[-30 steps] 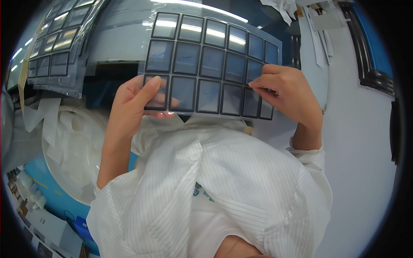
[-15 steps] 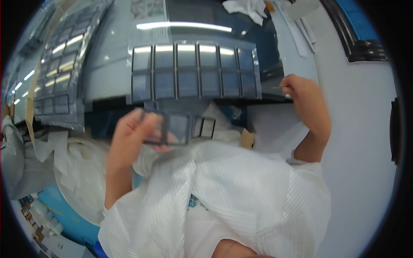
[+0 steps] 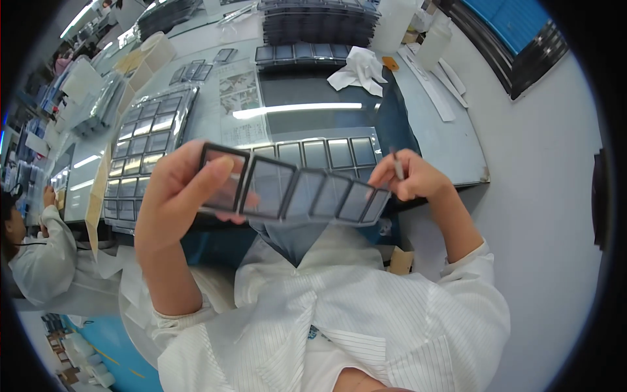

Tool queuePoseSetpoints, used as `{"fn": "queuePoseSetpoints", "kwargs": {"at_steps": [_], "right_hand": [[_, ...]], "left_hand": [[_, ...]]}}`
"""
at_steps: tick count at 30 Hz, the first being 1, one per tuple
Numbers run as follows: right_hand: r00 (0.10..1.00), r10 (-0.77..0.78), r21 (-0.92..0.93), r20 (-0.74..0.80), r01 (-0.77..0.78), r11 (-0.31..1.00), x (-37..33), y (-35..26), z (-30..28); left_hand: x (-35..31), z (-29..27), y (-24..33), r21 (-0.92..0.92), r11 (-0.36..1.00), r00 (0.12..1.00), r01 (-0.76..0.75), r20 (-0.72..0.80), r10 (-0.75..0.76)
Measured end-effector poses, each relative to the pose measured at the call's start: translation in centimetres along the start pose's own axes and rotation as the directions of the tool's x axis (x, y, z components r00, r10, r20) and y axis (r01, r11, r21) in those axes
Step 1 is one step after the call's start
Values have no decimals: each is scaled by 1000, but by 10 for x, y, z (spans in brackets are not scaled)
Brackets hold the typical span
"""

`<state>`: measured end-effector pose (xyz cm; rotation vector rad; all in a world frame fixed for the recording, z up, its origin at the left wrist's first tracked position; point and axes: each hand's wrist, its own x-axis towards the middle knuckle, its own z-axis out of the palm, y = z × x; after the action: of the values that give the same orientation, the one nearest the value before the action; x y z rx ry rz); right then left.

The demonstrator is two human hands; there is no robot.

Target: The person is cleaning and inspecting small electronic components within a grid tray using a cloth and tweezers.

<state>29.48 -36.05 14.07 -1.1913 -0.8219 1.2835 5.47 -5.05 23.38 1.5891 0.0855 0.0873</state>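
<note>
My left hand (image 3: pixel 171 199) is closed on the left end of a strip of clear, black-framed panels (image 3: pixel 304 193), thumb on the near face and fingers behind. The strip is tilted and curves away to the right above the table's front edge. At its right end is my right hand (image 3: pixel 418 178), its fingers pinching a thin grey tool (image 3: pixel 398 166) whose exact kind I cannot make out. Whether those fingers also touch the strip is unclear. Behind the strip, a sheet of similar framed panels (image 3: pixel 339 152) lies on the dark mat (image 3: pixel 297 91), partly hidden.
Another framed-panel sheet (image 3: pixel 149 140) lies on the left, beside a cream divider (image 3: pixel 98 196). At the back stand a tall stack of dark panels (image 3: pixel 320 29) and a crumpled white cloth (image 3: pixel 362 68). White strips (image 3: pixel 428 85) lie along the right edge. A co-worker's white sleeve (image 3: pixel 49 251) shows at far left.
The strip has been raised and stretched out to the right by my left hand. My right hand has come left and nearer, to the strip's far end. The view now takes in more of the table.
</note>
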Motion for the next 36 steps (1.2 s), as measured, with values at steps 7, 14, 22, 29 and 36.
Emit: {"fn": "queuePoseSetpoints", "kwargs": {"at_steps": [7, 14, 22, 29, 36], "right_hand": [[796, -369, -580, -479, 28, 814, 63, -58, -94], [513, -793, -922, -330, -355, 153, 148, -36, -187], [260, -887, -746, -382, -653, 130, 80, -60, -237], [901, -328, -530, -283, 138, 837, 91, -78, -113], [944, -120, -296, -308, 24, 955, 98, -38, -136]], "left_hand": [[42, -2, -1, -72, 989, 990, -132, -59, 128], [61, 21, 41, -83, 969, 973, -231, -7, 232], [60, -5, 46, -75, 956, 944, -282, -199, 263], [111, 23, 42, -21, 969, 967, -244, 67, 245], [146, 10, 45, -5, 972, 972, -234, -2, 234]]}}
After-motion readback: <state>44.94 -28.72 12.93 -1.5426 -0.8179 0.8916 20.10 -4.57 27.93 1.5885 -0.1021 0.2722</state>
